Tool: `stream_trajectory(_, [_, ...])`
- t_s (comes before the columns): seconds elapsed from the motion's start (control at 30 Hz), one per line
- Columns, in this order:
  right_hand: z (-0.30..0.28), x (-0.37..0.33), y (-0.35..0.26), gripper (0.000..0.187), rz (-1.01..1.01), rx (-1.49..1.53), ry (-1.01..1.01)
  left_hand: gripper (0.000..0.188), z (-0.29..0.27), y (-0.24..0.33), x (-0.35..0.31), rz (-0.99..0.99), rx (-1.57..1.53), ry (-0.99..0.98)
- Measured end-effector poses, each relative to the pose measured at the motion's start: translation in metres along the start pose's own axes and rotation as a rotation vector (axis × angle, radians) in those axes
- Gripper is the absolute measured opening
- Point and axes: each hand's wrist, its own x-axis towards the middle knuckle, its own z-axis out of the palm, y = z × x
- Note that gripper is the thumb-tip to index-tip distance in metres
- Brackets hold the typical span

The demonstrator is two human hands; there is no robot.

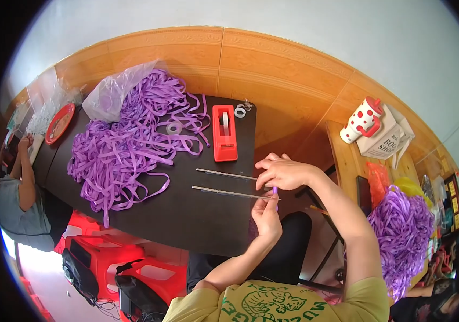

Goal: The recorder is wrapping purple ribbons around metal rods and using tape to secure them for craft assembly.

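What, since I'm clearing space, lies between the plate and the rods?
In the head view, mostly the ribbon pile, then a bare strip of table before the rods.

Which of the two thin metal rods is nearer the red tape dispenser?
The upper rod, running to the right hand; the lower rod, farther from the dispenser, runs to the left hand.

Gap on the near side

I see black tabletop (208,220) open to the near left of the fingers (267,174); two metal rods (226,192) bar directly left, a red tape dispenser (225,153) beyond, a purple ribbon heap (116,155) farther left.
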Motion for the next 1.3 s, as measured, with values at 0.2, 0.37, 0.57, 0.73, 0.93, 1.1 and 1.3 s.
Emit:
stream_trajectory(0.2, [-0.023,0.026,-0.022,0.026,0.096,-0.245,-0.265,0.001,0.000,-0.001,0.000,-0.001,-0.011,-0.005])
stream_trajectory(0.37, [-0.028,0.039,-0.033,0.014,0.170,-0.312,-0.427,0.004,0.003,0.000,0.000,-0.017,-0.045,0.003])
stream_trajectory(0.57, [-0.023,0.038,-0.031,0.002,0.165,-0.288,-0.373,0.005,0.003,0.001,0.000,-0.024,-0.048,-0.005])
stream_trajectory(0.73, [-0.013,0.035,-0.026,0.004,0.127,-0.268,-0.315,0.002,0.001,0.001,-0.001,-0.030,-0.043,-0.016])
stream_trajectory(0.93, [-0.010,0.031,-0.024,0.006,0.089,-0.247,-0.262,0.002,0.001,-0.001,0.001,-0.029,-0.044,-0.016])
stream_trajectory(1.1, [-0.014,0.020,-0.025,0.005,0.056,-0.200,-0.250,0.003,-0.001,-0.001,0.003,-0.049,-0.052,-0.024])
stream_trajectory(1.3, [-0.008,-0.007,-0.012,0.005,-0.085,-0.282,-0.021,0.004,-0.002,-0.004,0.005,-0.037,-0.004,-0.031])
